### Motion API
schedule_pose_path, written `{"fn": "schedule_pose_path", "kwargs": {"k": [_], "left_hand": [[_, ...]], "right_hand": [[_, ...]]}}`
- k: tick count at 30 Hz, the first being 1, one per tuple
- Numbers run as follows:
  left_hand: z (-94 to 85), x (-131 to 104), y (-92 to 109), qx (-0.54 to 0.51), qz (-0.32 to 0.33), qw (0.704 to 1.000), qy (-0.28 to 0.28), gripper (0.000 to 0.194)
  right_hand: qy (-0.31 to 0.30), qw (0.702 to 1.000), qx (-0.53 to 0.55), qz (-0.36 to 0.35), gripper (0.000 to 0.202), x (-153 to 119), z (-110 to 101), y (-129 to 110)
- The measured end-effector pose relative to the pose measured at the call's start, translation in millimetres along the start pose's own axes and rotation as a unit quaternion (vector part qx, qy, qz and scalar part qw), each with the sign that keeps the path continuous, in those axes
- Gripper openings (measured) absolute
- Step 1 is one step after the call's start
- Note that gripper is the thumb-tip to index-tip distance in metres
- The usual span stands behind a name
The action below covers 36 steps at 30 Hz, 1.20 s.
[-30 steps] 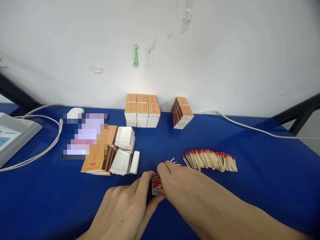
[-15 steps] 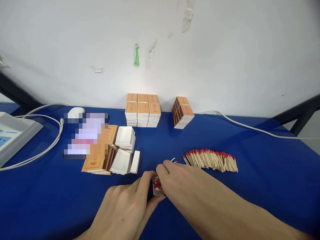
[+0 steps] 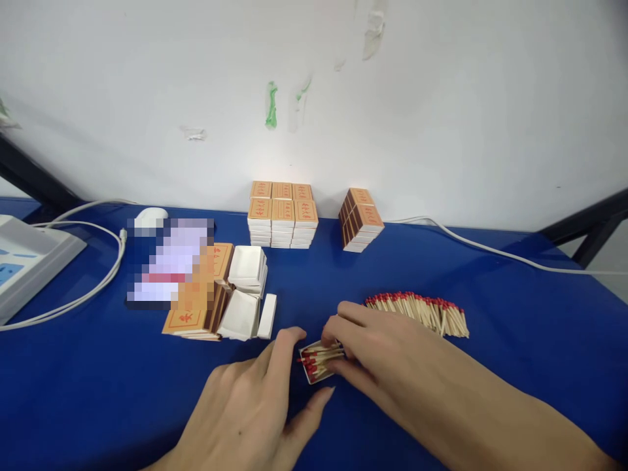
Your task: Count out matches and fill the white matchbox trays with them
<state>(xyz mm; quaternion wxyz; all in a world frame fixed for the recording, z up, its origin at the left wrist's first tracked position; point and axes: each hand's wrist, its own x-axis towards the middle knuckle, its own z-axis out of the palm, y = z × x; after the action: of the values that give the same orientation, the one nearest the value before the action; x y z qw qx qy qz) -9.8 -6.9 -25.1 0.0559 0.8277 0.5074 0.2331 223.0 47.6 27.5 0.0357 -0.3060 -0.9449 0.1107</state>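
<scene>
Head view shows, nearest, the left hand [image 3: 250, 412] lying flat on the blue desk [image 3: 515, 288], its fingers [image 3: 284, 347] released and spread, index tip just left of the tray and thumb reaching toward the tray's near corner. The tray [image 3: 318, 365], a small white open box, sits on the desk between the two hands, with its long axis running left to right and slightly tilted; the matches inside lie along it, red heads toward the left hand. The right hand [image 3: 377, 347] is on it from the right, fingers curled over the wooden ends of the matches, pinching them, so this hand is the closer one. Just beyond the right hand lies a loose row of matches [image 3: 422, 313]. Farther left are flat sleeves and empty white trays [image 3: 245, 294], and against the wall stand stacked matchboxes [image 3: 282, 214].
</scene>
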Motion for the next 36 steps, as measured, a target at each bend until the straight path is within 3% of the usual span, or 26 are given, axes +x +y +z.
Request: {"fn": "schedule_pose_path", "kwargs": {"k": [3,6,12,16,20,25,29,33,36], "left_hand": [[-1.0,-1,2,0.019,0.011,0.999,0.046,0.024],[-1.5,-1,3,0.084,0.045,0.995,0.038,0.013],[-0.9,0,2,0.120,0.090,0.988,0.040,0.013],[-1.6,3,2,0.096,0.082,0.991,0.048,0.010],[-3.5,3,2,0.141,0.077,0.984,0.075,0.020],[-4.9,0,0,0.166,0.123,0.978,0.032,0.011],[-5.9,2,0,0.163,0.139,0.976,0.040,0.006],[-4.6,4,2,0.127,0.119,0.984,0.038,0.006],[-3.0,4,3,0.089,0.081,0.991,0.063,0.020]], "right_hand": [[-0.003,0.988,0.123,0.097,0.014,0,4,10],[-0.002,0.970,0.200,0.138,0.010,1,6,15],[0.009,0.956,0.255,0.144,0.016,-2,10,9],[0.027,0.955,0.258,0.145,0.016,-4,16,8],[0.046,0.951,0.272,0.141,0.016,-6,20,8],[0.061,0.947,0.281,0.141,0.018,-7,20,7],[0.057,0.944,0.290,0.146,0.015,-7,20,7],[0.067,0.943,0.297,0.134,0.014,-6,23,8],[0.083,0.944,0.289,0.133,0.013,-6,25,6]]}}
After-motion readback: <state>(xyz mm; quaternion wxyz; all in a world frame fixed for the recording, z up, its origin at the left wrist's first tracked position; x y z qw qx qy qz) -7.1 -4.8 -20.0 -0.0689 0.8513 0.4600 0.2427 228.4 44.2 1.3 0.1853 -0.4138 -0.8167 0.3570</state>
